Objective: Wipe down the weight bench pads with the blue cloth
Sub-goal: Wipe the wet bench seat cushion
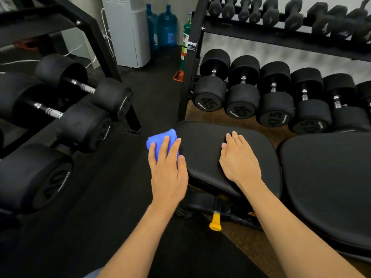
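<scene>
**A:** Where is the blue cloth lying?

**B:** The blue cloth (160, 140) is lying bunched at the left edge of the smaller black pad (202, 153) of the surface (261, 143), partly sticking out past it over the floor. The left hand (167, 171) is pressing down on it, fingers straight and spread rather than curling round it, and the thumb is touching the pad's rim.

**A:** And the other one?

**B:** The right hand (239, 160) is resting flat, palm down, on the middle of the same pad, fingers straight and holding nothing.

**A:** What else is showing of the surface?

**B:** A larger black pad (325, 177) is sitting just to the right, with a narrow gap separating the two. A yellow-tipped handle (215, 222) is poking out beneath.

**A:** And the room?

**B:** Black rubber flooring (156, 93) is running around it. A right-hand rack (192, 63) is carrying round dumbbells (210, 93) marked 45 and 47.5, with hex dumbbells (271, 13) above. A left-hand rack (100, 41) is holding bigger dumbbells. At the back, two blue water jugs (167, 27) are standing beside a white appliance (128, 31), and a green cylinder (185, 43) is standing by the rack's post.
</scene>
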`<state>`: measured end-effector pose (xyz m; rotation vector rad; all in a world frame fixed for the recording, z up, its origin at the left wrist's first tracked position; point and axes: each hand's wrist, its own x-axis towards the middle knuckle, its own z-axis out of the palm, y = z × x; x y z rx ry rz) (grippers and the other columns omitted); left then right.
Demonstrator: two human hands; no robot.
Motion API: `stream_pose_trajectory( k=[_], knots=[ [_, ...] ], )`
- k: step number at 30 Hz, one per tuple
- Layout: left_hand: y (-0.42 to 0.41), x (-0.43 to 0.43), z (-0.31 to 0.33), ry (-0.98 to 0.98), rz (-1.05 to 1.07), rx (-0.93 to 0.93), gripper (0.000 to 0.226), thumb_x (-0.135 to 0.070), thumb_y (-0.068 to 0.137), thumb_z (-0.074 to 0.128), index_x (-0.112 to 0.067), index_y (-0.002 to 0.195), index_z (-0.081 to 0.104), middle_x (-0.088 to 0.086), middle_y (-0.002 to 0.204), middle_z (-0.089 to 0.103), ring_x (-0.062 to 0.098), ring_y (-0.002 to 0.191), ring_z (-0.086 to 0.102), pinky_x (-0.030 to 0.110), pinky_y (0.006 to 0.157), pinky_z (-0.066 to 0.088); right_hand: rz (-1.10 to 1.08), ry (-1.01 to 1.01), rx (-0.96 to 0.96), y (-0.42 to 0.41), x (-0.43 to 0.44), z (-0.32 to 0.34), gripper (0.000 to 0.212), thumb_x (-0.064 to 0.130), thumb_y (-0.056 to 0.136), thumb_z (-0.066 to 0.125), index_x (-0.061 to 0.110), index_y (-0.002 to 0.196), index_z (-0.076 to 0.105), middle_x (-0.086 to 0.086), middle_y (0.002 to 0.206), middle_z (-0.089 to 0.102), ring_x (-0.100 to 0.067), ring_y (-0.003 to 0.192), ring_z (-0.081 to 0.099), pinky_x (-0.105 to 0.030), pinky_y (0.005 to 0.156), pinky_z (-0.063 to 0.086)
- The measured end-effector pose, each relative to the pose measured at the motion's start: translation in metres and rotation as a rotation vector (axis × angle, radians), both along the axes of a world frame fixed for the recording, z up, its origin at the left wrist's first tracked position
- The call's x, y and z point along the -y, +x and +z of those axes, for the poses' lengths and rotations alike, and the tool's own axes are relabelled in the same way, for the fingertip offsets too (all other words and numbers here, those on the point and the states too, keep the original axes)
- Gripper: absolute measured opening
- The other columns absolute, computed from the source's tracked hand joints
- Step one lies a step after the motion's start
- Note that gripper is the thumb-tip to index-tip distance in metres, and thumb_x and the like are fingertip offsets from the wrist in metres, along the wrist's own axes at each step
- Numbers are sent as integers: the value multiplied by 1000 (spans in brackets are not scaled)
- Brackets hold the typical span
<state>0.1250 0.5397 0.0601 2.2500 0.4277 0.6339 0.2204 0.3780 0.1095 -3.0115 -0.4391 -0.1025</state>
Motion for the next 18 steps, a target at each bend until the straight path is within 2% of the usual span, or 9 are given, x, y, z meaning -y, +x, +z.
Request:
stream_pose_trajectory(
  k=[1, 3, 4, 6, 7, 8, 11, 15, 18],
  knots=[
    [15, -12, 3, 55, -29, -48, 46, -27, 105, 43, -30, 150, 47, -4, 163, 32, 24, 154, 10, 1, 111, -4, -7, 15, -1, 1, 0, -3, 49, 26, 109, 26, 1, 151, 35, -15, 159, 32, -30, 149, 24, -40, 122, 21],
    [60, -44, 14, 80, -152, -182, 48, -25, 102, 45, -31, 149, 48, -1, 162, 35, 23, 151, 22, 24, 122, 9, -22, 40, -2, 5, 1, -7, 51, 28, 109, 24, 4, 153, 32, -13, 161, 29, -28, 150, 23, -38, 122, 19],
    [84, -60, 23, 14, -234, -270, 50, -25, 102, 45, -33, 151, 45, -2, 162, 35, 22, 149, 28, 31, 122, 16, -25, 48, -2, 6, 1, -9, 51, 29, 109, 24, 5, 154, 31, -12, 163, 27, -27, 151, 21, -38, 123, 18],
    [124, -80, 40, -177, -329, -418, 52, -27, 103, 42, -40, 153, 41, -4, 159, 39, 22, 137, 43, 32, 110, 30, -30, 59, -7, 6, 1, -9, 51, 29, 109, 23, 6, 155, 29, -11, 164, 24, -26, 152, 18, -36, 124, 15],
    [137, -81, 42, -212, -341, -442, 51, -29, 103, 41, -42, 153, 40, -4, 156, 42, 22, 131, 47, 31, 104, 32, -33, 62, -9, 5, 2, -9, 51, 29, 109, 23, 7, 155, 28, -10, 165, 23, -26, 153, 17, -36, 124, 14],
    [144, -79, 42, -164, -348, -461, 51, -30, 103, 39, -43, 152, 39, -3, 156, 43, 24, 131, 48, 31, 102, 33, -33, 64, -7, 5, 3, -9, 51, 29, 109, 23, 7, 155, 28, -10, 165, 23, -25, 153, 16, -35, 124, 14],
    [130, -67, 38, 111, -299, -420, 53, -34, 101, 37, -44, 153, 35, -6, 157, 40, 29, 135, 45, 43, 105, 37, -25, 71, -12, 6, 4, -11, 52, 30, 109, 23, 8, 155, 28, -9, 165, 23, -25, 153, 17, -36, 124, 14],
    [62, -50, 31, 168, -164, -305, 52, -34, 103, 37, -38, 155, 33, -14, 162, 29, 24, 146, 29, 50, 105, 43, -26, 79, -22, 8, 3, -13, 53, 32, 109, 23, 9, 157, 27, -9, 165, 22, -25, 153, 17, -38, 124, 17],
    [-4, -11, 24, 342, -129, -251, 52, -37, 105, 35, -37, 156, 32, -13, 163, 26, 22, 154, 13, 49, 105, 46, -26, 90, -37, 8, 4, -12, 53, 32, 109, 23, 9, 157, 25, -9, 166, 21, -25, 153, 16, -38, 125, 16]
  ],
)
